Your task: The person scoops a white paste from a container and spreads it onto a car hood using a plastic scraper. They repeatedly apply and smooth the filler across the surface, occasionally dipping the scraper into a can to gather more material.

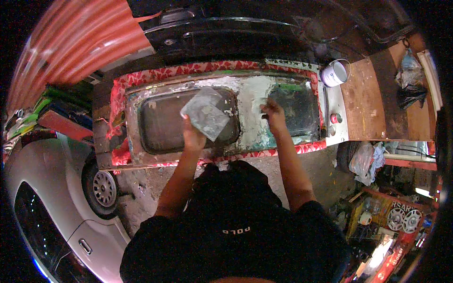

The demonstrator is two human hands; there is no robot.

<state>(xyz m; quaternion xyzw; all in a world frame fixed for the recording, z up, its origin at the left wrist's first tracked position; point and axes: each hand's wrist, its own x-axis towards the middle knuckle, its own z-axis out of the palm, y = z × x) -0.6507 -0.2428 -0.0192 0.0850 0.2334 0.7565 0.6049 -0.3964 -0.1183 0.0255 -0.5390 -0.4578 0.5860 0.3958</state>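
Left hand [193, 136] is gripping a pale, whitish-smeared sheet [208, 117] by its lower left edge, fingers closing on that edge; the sheet is lying tilted in view, corner toward the person, over the left dark recess [163, 123] of a worn, paint-stained panel [133, 109]. Whether the sheet is touching the panel, cannot tell. Right hand [275, 119] is hovering at or just above the panel, between a whitish coated strip [252, 96] and the right dark recess [295, 111]; its fingers are curling partly inward, but blur and shadow are hiding the fingertips, so cannot tell whether it is holding anything or touching the surface. The panel is resting on a red-and-white patterned cloth [188, 69], which is showing along its far and near edges. To the right of the panel, a white bucket [334, 74] with a wire handle is standing at the far end, and a small red can [335, 118] is sitting nearer the person. A dark vehicle [226, 30] is standing beyond the work; a silver car [59, 188] is occupying the lower left. A plastic bag [409, 80] is hanging at far right.
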